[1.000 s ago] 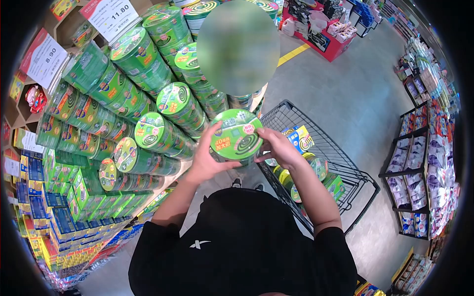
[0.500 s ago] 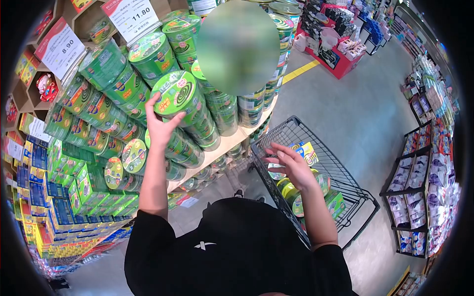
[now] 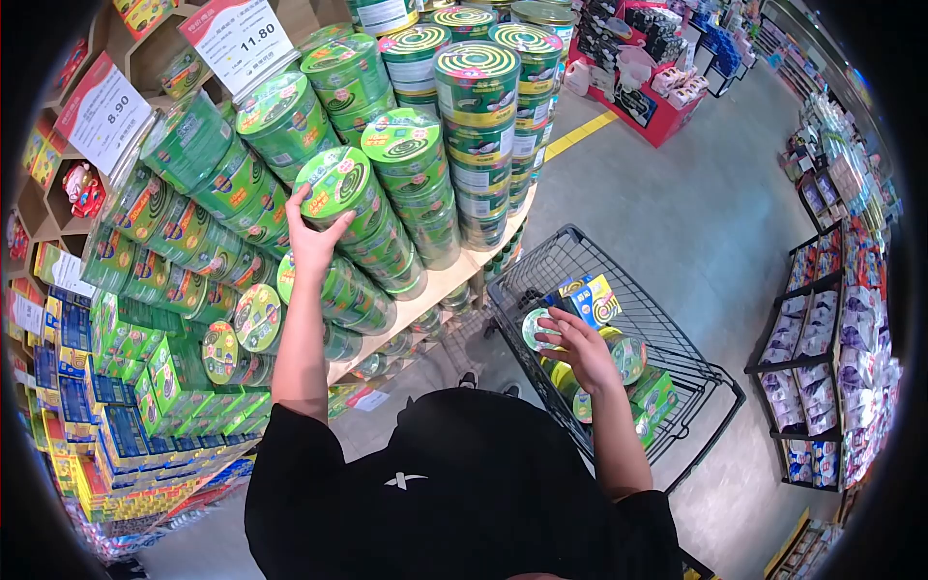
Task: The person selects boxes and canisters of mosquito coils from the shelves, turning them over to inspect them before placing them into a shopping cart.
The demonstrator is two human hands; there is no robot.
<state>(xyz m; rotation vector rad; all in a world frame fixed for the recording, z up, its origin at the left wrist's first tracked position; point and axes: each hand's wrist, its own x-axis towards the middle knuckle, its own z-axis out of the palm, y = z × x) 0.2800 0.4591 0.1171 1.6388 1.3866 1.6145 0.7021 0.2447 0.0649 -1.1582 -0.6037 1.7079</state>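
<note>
My left hand (image 3: pixel 316 239) is wrapped around the rim of a green mosquito coil tub (image 3: pixel 338 186) with a coil pictured on its lid. That tub sits on top of a stack of matching tubs on the wooden shelf. My right hand (image 3: pixel 578 346) hovers over the shopping cart (image 3: pixel 650 327), fingers stretched out and holding nothing. Inside the cart lie a yellow-and-blue box (image 3: pixel 601 301), a green box (image 3: pixel 654 401) and several round tubs (image 3: pixel 630 358), partly hidden by my right hand and forearm.
More green stacks (image 3: pixel 406 145) and darker tubs (image 3: pixel 477 87) fill the shelf, whose wooden edge (image 3: pixel 411 309) faces me. Price signs (image 3: pixel 246 39) stand behind. Stacked boxes (image 3: pixel 126 425) are at the left. A red display bin (image 3: pixel 667 121) and a black rack (image 3: pixel 797 367) stand across the aisle.
The tub under my left hand has come down slightly onto its stack. My right hand has shifted a little lower and right over the cart. The blurred patch over the shelf is gone.
</note>
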